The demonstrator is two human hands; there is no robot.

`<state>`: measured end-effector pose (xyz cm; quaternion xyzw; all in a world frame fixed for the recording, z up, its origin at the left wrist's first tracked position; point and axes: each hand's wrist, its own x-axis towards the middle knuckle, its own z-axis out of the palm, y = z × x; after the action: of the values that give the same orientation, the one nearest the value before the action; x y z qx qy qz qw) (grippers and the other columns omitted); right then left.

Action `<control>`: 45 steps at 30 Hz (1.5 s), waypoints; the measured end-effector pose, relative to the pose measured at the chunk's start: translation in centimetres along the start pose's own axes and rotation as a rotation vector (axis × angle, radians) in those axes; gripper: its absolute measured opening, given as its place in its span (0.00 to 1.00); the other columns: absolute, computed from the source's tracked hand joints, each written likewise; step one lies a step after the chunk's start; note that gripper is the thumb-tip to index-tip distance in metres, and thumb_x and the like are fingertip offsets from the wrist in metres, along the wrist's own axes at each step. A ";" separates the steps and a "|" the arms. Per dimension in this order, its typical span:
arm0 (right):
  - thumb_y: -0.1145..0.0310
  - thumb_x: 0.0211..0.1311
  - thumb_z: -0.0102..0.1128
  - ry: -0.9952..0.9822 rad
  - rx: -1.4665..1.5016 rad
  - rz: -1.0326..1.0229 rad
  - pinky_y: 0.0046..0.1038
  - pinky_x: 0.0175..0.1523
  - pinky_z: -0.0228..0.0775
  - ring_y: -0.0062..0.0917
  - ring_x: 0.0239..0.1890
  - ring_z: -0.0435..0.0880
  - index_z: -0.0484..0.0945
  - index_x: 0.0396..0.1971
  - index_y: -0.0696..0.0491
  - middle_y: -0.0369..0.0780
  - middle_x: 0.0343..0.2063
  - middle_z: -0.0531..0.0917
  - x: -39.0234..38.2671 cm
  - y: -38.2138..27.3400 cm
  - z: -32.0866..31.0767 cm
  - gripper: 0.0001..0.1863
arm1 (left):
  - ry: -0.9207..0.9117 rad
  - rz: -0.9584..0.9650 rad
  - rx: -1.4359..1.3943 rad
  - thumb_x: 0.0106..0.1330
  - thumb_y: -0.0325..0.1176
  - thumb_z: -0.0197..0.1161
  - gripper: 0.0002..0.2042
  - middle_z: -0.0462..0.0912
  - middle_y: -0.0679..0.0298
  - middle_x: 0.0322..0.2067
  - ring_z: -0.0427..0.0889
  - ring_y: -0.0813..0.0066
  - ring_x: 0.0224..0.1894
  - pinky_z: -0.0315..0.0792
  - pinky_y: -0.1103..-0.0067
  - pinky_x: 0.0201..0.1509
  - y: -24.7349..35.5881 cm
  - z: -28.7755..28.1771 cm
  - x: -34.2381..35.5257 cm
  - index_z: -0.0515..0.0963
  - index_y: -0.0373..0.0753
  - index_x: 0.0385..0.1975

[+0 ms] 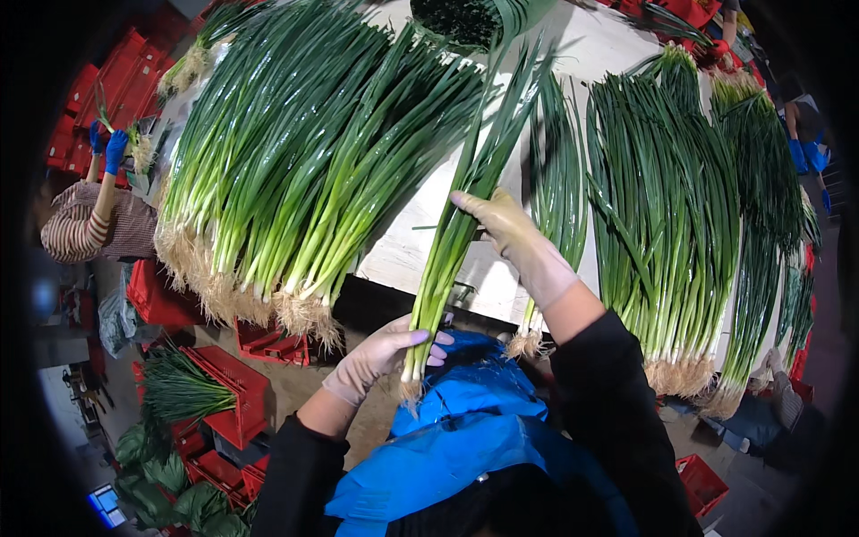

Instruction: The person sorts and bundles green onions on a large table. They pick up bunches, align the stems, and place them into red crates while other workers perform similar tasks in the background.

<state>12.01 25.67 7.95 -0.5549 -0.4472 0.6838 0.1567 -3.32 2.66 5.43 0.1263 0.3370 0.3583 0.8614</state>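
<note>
Between my gloved hands slants a bunch of green onions (455,234), its leaves reaching up across the table and its roots hanging low in front of me. My left hand (389,358) is wrapped round the white stems just above the roots. Higher up, my right hand (514,234) grips the green part with the thumb across the leaves. A large pile of green onions (295,152) lies to the left, roots over the table's near edge. To the right of the bunch rest a small group of green onions (557,179) and a larger pile (662,206).
The white table (403,246) is in front of me. At its far side is a round dark-green container (456,22). Red crates (234,385) stand on the floor at left. A co-worker in blue gloves (114,150) works at the left, others at the right.
</note>
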 end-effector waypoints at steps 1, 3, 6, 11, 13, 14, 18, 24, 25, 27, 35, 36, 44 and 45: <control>0.56 0.54 0.67 -0.002 -0.014 0.065 0.44 0.57 0.69 0.43 0.52 0.76 0.58 0.60 0.66 0.56 0.51 0.74 -0.5 0.8 -0.2 0.42 | 0.023 0.011 0.002 0.68 0.37 0.56 0.28 0.72 0.47 0.53 0.77 0.62 0.49 0.74 0.66 0.54 -0.7 -0.1 0.6 0.58 0.34 0.65; 0.56 0.56 0.63 0.042 -0.084 0.092 0.38 0.51 0.74 0.40 0.51 0.77 0.57 0.61 0.66 0.56 0.50 0.74 -1.0 2.3 0.3 0.41 | 0.078 0.024 -0.015 0.69 0.40 0.53 0.28 0.70 0.45 0.55 0.76 0.59 0.52 0.73 0.66 0.56 -1.8 -0.2 1.7 0.57 0.34 0.65; 0.58 0.62 0.58 -0.058 -0.035 0.181 0.33 0.51 0.75 0.34 0.49 0.77 0.62 0.58 0.63 0.52 0.49 0.74 -2.7 3.9 -1.1 0.31 | 0.060 0.013 -0.141 0.70 0.38 0.51 0.28 0.68 0.43 0.57 0.73 0.53 0.57 0.71 0.63 0.59 -2.4 -0.5 2.2 0.55 0.34 0.66; 0.61 0.66 0.54 -0.156 0.126 0.190 0.27 0.47 0.77 0.31 0.43 0.78 0.66 0.54 0.60 0.47 0.43 0.75 -4.5 8.7 -1.2 0.23 | 0.059 0.024 -0.172 0.68 0.31 0.54 0.25 0.70 0.44 0.56 0.74 0.54 0.55 0.71 0.62 0.58 -2.5 -0.5 2.7 0.59 0.33 0.64; 0.61 0.67 0.54 -0.207 0.082 0.198 0.30 0.48 0.75 0.30 0.46 0.77 0.72 0.50 0.57 0.44 0.45 0.78 -5.3 9.2 -0.9 0.18 | 0.122 0.045 -0.128 0.66 0.28 0.56 0.24 0.72 0.46 0.55 0.76 0.56 0.53 0.73 0.63 0.56 -2.4 -0.3 2.8 0.61 0.34 0.62; 0.61 0.67 0.55 -0.203 0.113 0.186 0.30 0.47 0.75 0.29 0.45 0.77 0.73 0.49 0.57 0.43 0.43 0.79 -5.6 9.6 -0.6 0.17 | 0.173 0.057 -0.094 0.64 0.27 0.57 0.24 0.73 0.48 0.54 0.77 0.58 0.51 0.74 0.63 0.55 -2.0 0.2 2.7 0.63 0.34 0.61; 0.62 0.65 0.59 -0.188 0.196 0.167 0.24 0.38 0.73 0.22 0.36 0.78 0.75 0.48 0.57 0.39 0.37 0.81 -6.2 11.3 0.7 0.17 | 0.290 0.097 -0.038 0.61 0.23 0.60 0.23 0.75 0.52 0.52 0.79 0.62 0.47 0.76 0.66 0.51 -1.8 1.2 2.9 0.67 0.36 0.57; 0.62 0.64 0.59 -0.155 0.370 0.046 0.23 0.40 0.70 0.18 0.38 0.78 0.71 0.55 0.53 0.35 0.40 0.81 -6.1 10.7 1.0 0.21 | 0.285 0.115 0.037 0.63 0.25 0.59 0.22 0.76 0.52 0.51 0.80 0.63 0.45 0.77 0.68 0.48 -2.4 1.2 3.1 0.66 0.39 0.58; 0.63 0.65 0.58 -0.162 0.345 0.059 0.25 0.44 0.71 0.18 0.41 0.77 0.70 0.56 0.52 0.35 0.42 0.81 -6.2 10.5 0.7 0.21 | 0.279 0.117 0.060 0.64 0.26 0.58 0.21 0.76 0.51 0.50 0.80 0.63 0.45 0.78 0.68 0.48 -2.3 1.3 2.9 0.65 0.39 0.58; 0.65 0.65 0.57 -0.183 0.384 0.072 0.27 0.46 0.72 0.21 0.45 0.77 0.65 0.60 0.54 0.37 0.46 0.79 -5.2 11.1 0.5 0.25 | 0.260 0.132 0.084 0.67 0.29 0.56 0.21 0.76 0.49 0.50 0.80 0.61 0.45 0.78 0.68 0.48 -1.9 1.5 2.2 0.63 0.38 0.59; 0.76 0.64 0.53 -0.176 0.588 0.094 0.29 0.38 0.76 0.25 0.38 0.81 0.74 0.48 0.57 0.41 0.43 0.81 -2.8 10.3 0.9 0.13 | 0.267 0.170 0.087 0.65 0.29 0.59 0.24 0.73 0.45 0.54 0.78 0.58 0.50 0.75 0.65 0.52 -2.0 1.0 0.5 0.63 0.34 0.60; 0.77 0.64 0.53 -0.191 0.623 0.083 0.29 0.38 0.77 0.26 0.39 0.82 0.75 0.48 0.57 0.41 0.44 0.81 -3.0 9.9 1.0 0.13 | 0.266 0.175 0.077 0.65 0.29 0.59 0.24 0.73 0.45 0.54 0.78 0.57 0.51 0.75 0.65 0.53 -1.8 1.3 0.3 0.63 0.34 0.60; 0.75 0.65 0.50 -0.315 0.733 0.090 0.32 0.44 0.77 0.28 0.44 0.80 0.71 0.51 0.57 0.42 0.45 0.79 -2.5 9.8 1.3 0.14 | 0.199 0.158 -0.013 0.67 0.31 0.57 0.25 0.71 0.45 0.56 0.76 0.56 0.54 0.74 0.63 0.55 -1.5 1.5 0.2 0.60 0.35 0.63; 0.74 0.66 0.51 -0.324 0.730 0.101 0.32 0.45 0.76 0.27 0.45 0.80 0.68 0.53 0.56 0.41 0.46 0.78 -2.6 9.8 1.5 0.16 | 0.201 0.152 -0.031 0.67 0.32 0.57 0.25 0.71 0.45 0.56 0.75 0.55 0.55 0.74 0.63 0.55 -1.9 1.1 0.3 0.60 0.35 0.63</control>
<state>14.24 17.80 1.82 -0.3690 -0.1660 0.8832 0.2370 -1.46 1.57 5.22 0.1015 0.4052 0.4387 0.7956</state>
